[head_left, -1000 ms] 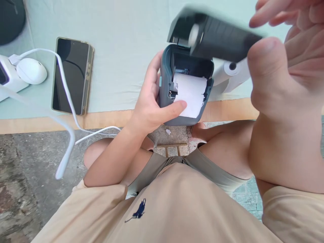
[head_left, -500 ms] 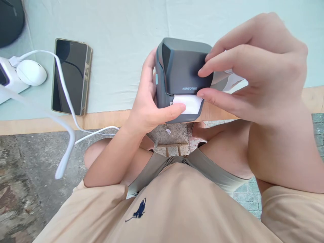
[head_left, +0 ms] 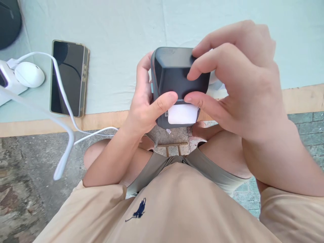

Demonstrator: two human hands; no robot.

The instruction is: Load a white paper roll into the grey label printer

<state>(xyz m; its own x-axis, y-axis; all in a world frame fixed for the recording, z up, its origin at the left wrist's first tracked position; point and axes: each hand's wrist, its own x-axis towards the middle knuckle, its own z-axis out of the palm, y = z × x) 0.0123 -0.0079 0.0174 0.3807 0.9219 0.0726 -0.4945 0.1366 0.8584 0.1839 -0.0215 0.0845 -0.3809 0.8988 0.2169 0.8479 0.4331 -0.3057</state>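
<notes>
A dark grey label printer is held up above the table's front edge, its lid lying down over the body. From its front slot a white label sticks out. My left hand is wrapped round the printer's left side, with the thumb pressed on the lid's front just above the label. My right hand grips the lid's right side, fingertips on its top and thumb on the lower front edge, partly covering the printed brand name. Behind the right hand shows a pale, clear-looking thing whose kind I cannot make out.
To the left a phone in a case lies on the light green tablecloth. White cables run past a white rounded plug and over the wooden table edge. A black round object stands at the far left corner.
The printer has shifted slightly left and towards me. My left thumb has moved from the label up onto the lid. My right hand has moved left, further onto the lid.
</notes>
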